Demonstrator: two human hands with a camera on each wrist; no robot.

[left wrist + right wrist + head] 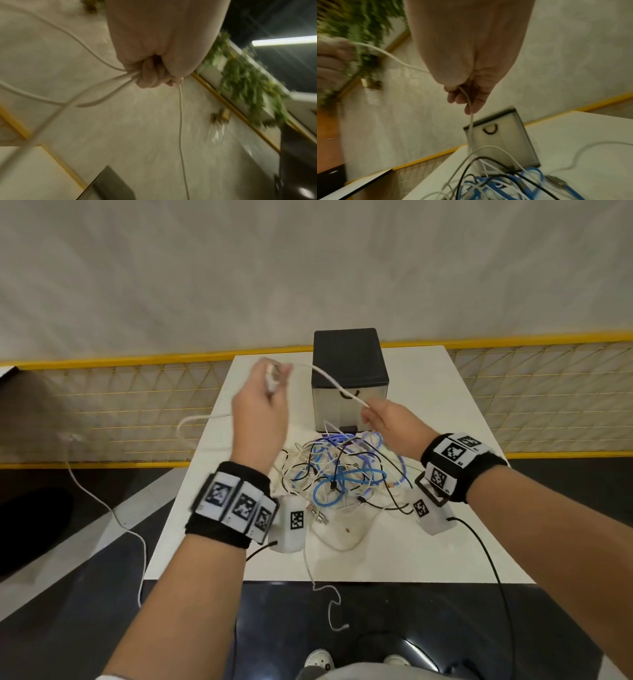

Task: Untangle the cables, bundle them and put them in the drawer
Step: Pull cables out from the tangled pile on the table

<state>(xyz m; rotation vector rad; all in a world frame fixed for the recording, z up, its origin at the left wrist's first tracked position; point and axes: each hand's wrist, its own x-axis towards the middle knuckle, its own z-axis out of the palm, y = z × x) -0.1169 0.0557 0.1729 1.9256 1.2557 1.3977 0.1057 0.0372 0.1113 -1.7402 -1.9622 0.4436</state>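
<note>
A tangle of blue, white and black cables (342, 474) (496, 181) lies on the white table (428, 542) in front of a small drawer unit (349, 378) (501, 142) with a black top and a closed translucent drawer. My left hand (263, 402) (154, 77) is raised left of the unit and grips loops of a white cable (329, 378) (102, 86). That cable runs to my right hand (383, 419) (465, 97), which pinches it in front of the drawer, above the tangle. Another strand drops from there into the pile.
A white cable loop (191, 422) hangs off the table's left edge and trails to the dark floor (102, 594). Another white end (329, 604) dangles over the near edge. A yellow mesh fence (137, 405) runs behind the table. USB plugs (317, 515) lie near my left wrist.
</note>
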